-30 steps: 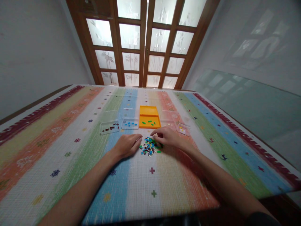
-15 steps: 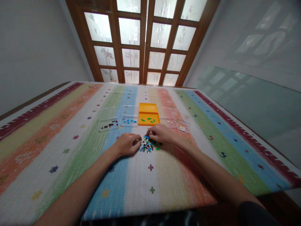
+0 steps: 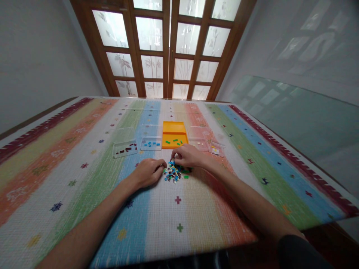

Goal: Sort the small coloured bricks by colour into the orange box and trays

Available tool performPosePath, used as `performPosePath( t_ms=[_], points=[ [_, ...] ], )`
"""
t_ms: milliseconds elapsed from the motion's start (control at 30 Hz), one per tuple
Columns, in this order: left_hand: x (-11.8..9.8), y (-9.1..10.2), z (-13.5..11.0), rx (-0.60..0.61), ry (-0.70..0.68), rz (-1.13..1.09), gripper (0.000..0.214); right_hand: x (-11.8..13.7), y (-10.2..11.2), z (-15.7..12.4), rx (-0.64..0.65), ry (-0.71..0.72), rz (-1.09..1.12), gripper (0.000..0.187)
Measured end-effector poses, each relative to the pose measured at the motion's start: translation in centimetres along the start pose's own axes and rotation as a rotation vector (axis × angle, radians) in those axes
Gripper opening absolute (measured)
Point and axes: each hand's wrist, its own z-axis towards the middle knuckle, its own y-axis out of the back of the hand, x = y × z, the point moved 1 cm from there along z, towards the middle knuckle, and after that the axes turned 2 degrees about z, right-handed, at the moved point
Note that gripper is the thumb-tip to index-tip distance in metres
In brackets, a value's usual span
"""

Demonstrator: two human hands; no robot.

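A small pile of tiny coloured pieces (image 3: 174, 174) lies on the striped tablecloth (image 3: 84, 179) between my hands. My left hand (image 3: 148, 172) rests curled on the cloth just left of the pile, fingertips near its edge. My right hand (image 3: 187, 156) is over the pile's far side, fingers bent and pinched down onto the pieces; what they grip is too small to name. Behind the pile stand an orange tray (image 3: 174, 139) with green pieces, a clear box (image 3: 150, 143) with blue pieces and a clear box (image 3: 125, 148) with dark red pieces.
Two more clear boxes (image 3: 198, 143) (image 3: 216, 149) stand right of the orange tray, one with pale pieces, one with a yellow piece. Wooden glazed doors (image 3: 168, 48) rise behind the table. A glass panel (image 3: 303, 123) lines the right wall. The table's near edge is at the bottom.
My right hand has slid left and curled down onto the far side of the pile. My left hand has barely moved. The view has shifted slightly.
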Motion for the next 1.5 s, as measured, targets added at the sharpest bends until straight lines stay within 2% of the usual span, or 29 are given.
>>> performPosePath(
  t_ms=[267,500,667,767,933,1067,1200,1400,1500],
  points=[
    [-0.4,-0.3,-0.2,-0.035,0.047,-0.019,0.024,0.8,0.3,0.1,0.045,-0.018,-0.096,0.020],
    [-0.7,-0.5,-0.1,-0.070,0.076,-0.033,0.021,0.7,-0.3,0.3,0.039,0.026,-0.098,0.020],
    [-0.5,-0.5,-0.1,-0.050,0.068,-0.063,0.022,0.6,-0.6,0.5,0.043,0.042,-0.084,0.019],
    [-0.5,-0.3,-0.1,-0.032,0.053,-0.093,0.024,0.4,0.2,0.3,0.026,0.049,-0.040,0.019],
    [-0.6,-0.2,0.0,-0.020,0.057,-0.103,0.023,-2.2,3.2,-0.6,-0.068,0.040,-0.006,0.017],
    [-0.6,-0.4,0.1,-0.011,0.073,-0.129,0.021,-5.7,4.9,-1.0,-0.127,-0.093,-0.123,0.017],
    [-0.4,-0.3,0.1,0.005,0.080,-0.174,0.021,-7.8,4.8,-0.8,-0.067,-0.158,-0.184,0.022],
    [0.1,0.1,0.2,-0.013,0.064,-0.306,0.028,-8.6,4.6,-0.8,0.044,-0.234,-0.160,0.027],
    [0.0,0.4,0.3,-0.060,0.090,-0.408,0.031,-8.4,5.0,-1.0,-0.007,-0.185,-0.130,0.028]
  ],
)
